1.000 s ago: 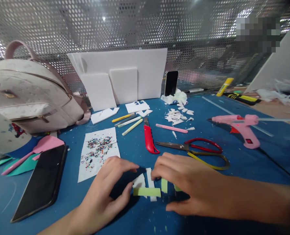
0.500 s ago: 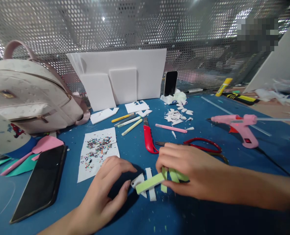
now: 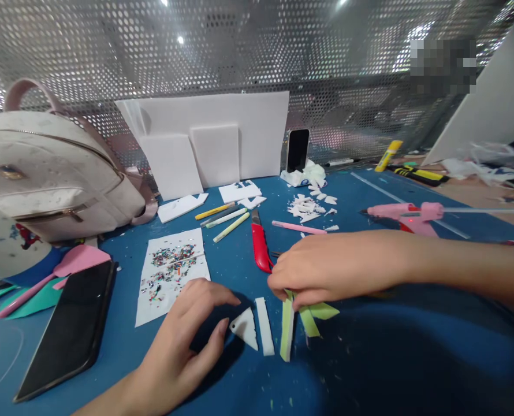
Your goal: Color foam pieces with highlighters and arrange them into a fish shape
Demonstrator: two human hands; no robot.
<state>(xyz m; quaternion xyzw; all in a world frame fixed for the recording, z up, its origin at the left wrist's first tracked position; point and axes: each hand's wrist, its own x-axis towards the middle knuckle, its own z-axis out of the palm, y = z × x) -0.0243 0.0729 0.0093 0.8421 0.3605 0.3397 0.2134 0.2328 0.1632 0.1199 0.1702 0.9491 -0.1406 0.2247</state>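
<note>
My left hand (image 3: 192, 335) rests on the blue table with thumb and fingers apart, holding nothing. Just beyond its fingertips lies a white triangular piece (image 3: 245, 329) with a small dark hole at its left corner and a jagged right edge. A narrow white strip (image 3: 264, 326) lies beside it. My right hand (image 3: 309, 268) bends down over the table, fingertips closed on the far end of a light green strip (image 3: 287, 332). More light green pieces (image 3: 311, 322) lie under and beside the right thumb, their far ends covered by the hand.
A red utility knife (image 3: 260, 245) and several pens (image 3: 231, 225) lie beyond my hands. The pink glue gun (image 3: 402, 214) is at right, partly behind my forearm. A paper with colourful bits (image 3: 146, 306), a dark phone (image 3: 66, 335) and a backpack (image 3: 66, 156) occupy the left.
My right hand has swung the green strip from lying across the white pieces to standing lengthwise at their right. The white pieces are now uncovered. My left hand has barely moved.
</note>
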